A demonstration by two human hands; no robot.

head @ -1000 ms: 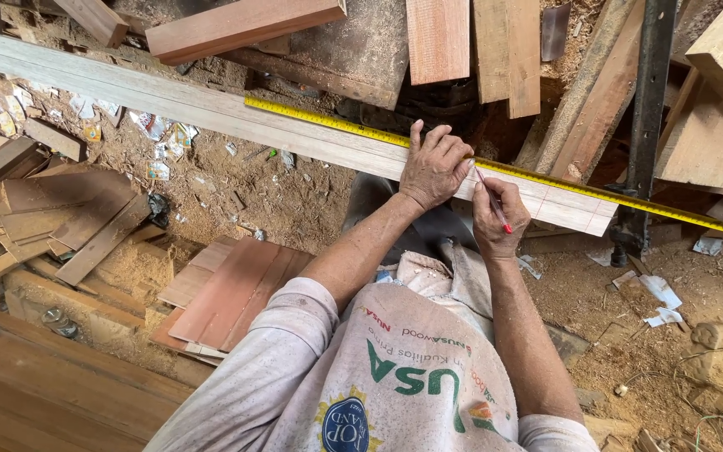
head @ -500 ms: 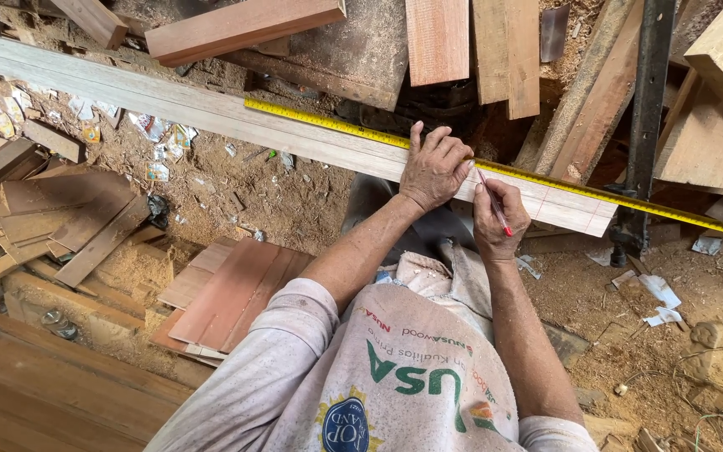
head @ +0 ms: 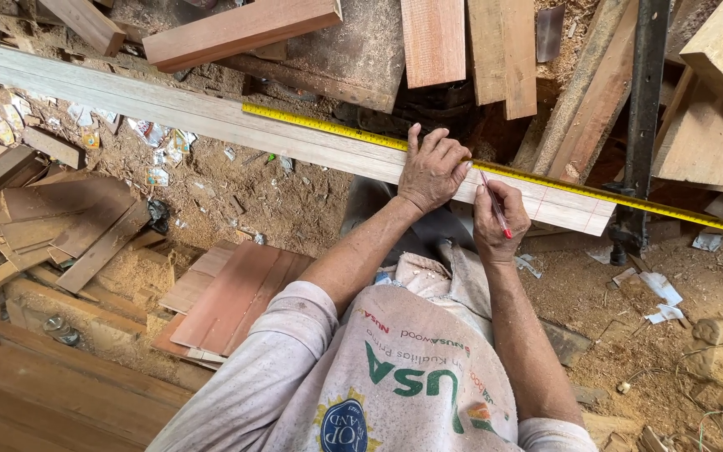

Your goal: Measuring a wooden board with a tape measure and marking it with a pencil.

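The person's right hand (head: pixel 499 219) has its grip closed around a red pencil (head: pixel 494 201), whose tip seems to touch the plank (head: pixel 211 113), though the contact point is too small to be sure. Just beside it, the left hand (head: pixel 430 169) lies flat with fingers spread, pinning a yellow tape (head: pixel 320 122) along the plank's far edge. Beyond lie stacked boards (head: pixel 437 38) and sawdust.

My left hand (head: pixel 433 170) presses a pale, planed-smooth wooden plank (head: pixel 211 113); the tape measure (head: pixel 328 124) is glossy yellow metal. My pencil (head: pixel 494 203) is painted red. Rough sawdust covers the floor (head: pixel 278 201).
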